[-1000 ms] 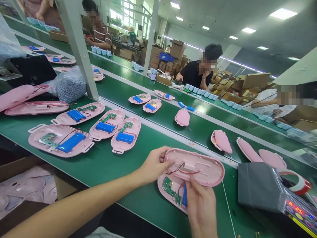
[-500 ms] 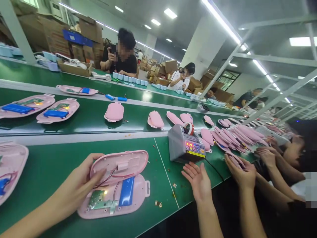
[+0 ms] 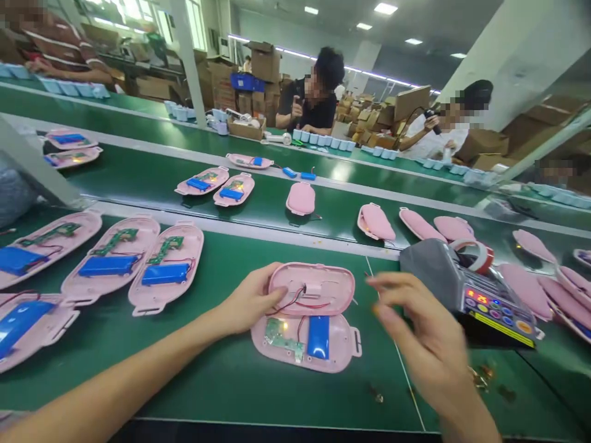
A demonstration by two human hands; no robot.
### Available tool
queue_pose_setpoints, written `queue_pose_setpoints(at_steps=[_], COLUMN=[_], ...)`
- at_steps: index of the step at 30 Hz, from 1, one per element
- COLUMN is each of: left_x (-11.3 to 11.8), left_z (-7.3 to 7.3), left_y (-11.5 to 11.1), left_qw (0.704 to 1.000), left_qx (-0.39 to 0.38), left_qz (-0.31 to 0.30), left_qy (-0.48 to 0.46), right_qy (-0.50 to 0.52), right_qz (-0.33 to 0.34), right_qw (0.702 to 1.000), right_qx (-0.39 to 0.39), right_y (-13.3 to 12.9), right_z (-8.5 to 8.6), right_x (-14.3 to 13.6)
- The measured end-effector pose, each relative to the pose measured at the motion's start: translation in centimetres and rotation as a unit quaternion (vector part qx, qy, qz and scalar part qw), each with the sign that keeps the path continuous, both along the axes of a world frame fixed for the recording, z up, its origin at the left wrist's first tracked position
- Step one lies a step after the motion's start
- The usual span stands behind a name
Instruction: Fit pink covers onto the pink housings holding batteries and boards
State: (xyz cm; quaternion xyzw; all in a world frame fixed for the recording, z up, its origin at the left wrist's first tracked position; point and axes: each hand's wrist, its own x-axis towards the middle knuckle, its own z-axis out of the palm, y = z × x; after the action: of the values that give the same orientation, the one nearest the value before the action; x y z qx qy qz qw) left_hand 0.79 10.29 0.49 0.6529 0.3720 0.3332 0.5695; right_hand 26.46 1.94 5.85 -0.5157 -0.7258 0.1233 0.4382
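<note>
My left hand (image 3: 258, 295) grips the edge of a pink plastic shell half (image 3: 335, 280), inner side facing me, with a red and a dark wire on it. Just below lies the other pink half (image 3: 337, 357), holding a green circuit board (image 3: 278, 335) with a lit yellow light and a blue battery (image 3: 318, 337). Slightly blurred, my right hand (image 3: 420, 332) hovers to the right of the shell, fingers loosely bent and apart, with nothing seen in them. Beyond it stands a grey tape dispenser (image 3: 429, 264) with a tape roll (image 3: 478, 253) on top.
On the left, several open pink shells (image 3: 168, 301) with boards and batteries lie on the green bench (image 3: 207, 375). Closed pink shells (image 3: 376, 223) sit on the belt behind and right of the dispenser. Copper-coloured scraps (image 3: 482, 375) lie near its front. People work across the line.
The view has swung left, bringing more open shells into sight. My right hand has turned from palm-up to reaching leftward, nearer the shell. My left hand keeps its hold on the shell half.
</note>
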Motion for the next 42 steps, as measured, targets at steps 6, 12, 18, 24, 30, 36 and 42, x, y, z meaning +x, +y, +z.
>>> queue_pose_setpoints(at_steps=[6, 12, 18, 24, 30, 36, 42], left_x=[-0.3, -0.4, -0.8, -0.6, -1.3, -4.7, -4.4], left_z=[-0.5, -0.6, -0.6, -0.5, 0.0, 1.5, 1.2], left_y=[-0.2, -0.1, -0.4, -1.0, -1.7, -1.1, -1.1], left_qw=[0.999, 0.999, 1.000, 0.999, 0.991, 0.953, 0.935], left_qx=[-0.001, 0.005, 0.009, 0.032, 0.117, 0.172, 0.220], left_qz=[-0.037, -0.029, -0.015, 0.024, -0.048, -0.198, -0.200], left_qy=[-0.036, -0.041, -0.006, -0.003, 0.048, 0.153, 0.194], right_qy=[-0.284, -0.358, -0.261, -0.193, -0.226, -0.341, -0.310], right_qz=[0.188, 0.162, -0.007, 0.119, 0.122, 0.090, 0.071], right_qw=[0.940, 0.916, 0.964, 0.954, 0.965, 0.881, 0.925], right_qx=[-0.015, 0.085, -0.046, -0.195, 0.052, 0.314, 0.207], right_y=[7.6, 7.9, 8.9, 9.2, 5.6, -0.3, -1.6], right_z=[-0.3, -2.0, -1.3, -0.2, -0.8, -3.5, -7.9], right_x=[-6.6, -7.2, -6.7, -5.3, -5.4, -5.5, -6.8])
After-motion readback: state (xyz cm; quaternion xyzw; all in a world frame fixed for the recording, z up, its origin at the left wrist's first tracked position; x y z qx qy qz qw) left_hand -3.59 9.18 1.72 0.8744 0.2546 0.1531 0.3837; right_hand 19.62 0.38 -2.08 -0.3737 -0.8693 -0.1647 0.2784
